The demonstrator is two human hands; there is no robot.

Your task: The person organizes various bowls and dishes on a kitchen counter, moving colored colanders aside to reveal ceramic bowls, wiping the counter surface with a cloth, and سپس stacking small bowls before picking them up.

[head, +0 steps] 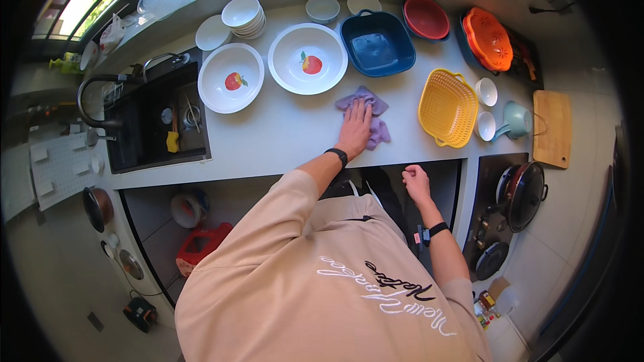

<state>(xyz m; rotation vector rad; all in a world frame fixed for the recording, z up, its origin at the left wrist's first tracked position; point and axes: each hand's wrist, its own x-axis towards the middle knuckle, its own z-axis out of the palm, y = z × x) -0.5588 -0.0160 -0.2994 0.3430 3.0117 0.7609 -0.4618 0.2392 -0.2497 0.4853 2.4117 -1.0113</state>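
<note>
My left hand (356, 128) lies flat on a crumpled purple cloth (377, 103), pressing it to the white countertop (246, 143). Part of the cloth is hidden beneath the palm and fingers. My right hand (416, 183) hangs just off the counter's front edge, fingers curled, with nothing visible in it. Beyond the cloth are a dark blue plastic basin (380, 53) and a large white bowl (299, 70) with a fruit print. A similar white bowl (221, 93) sits farther left. To the cloth's right is a yellow plastic colander basket (445, 110).
A black sink (136, 141) with a faucet (83, 98) is at the left. Stacked white bowls (242, 12), a red basin (426, 17) and orange basins (490, 40) line the back. On the right are a wooden cutting board (552, 130) and a stove with a lidded pan (526, 198).
</note>
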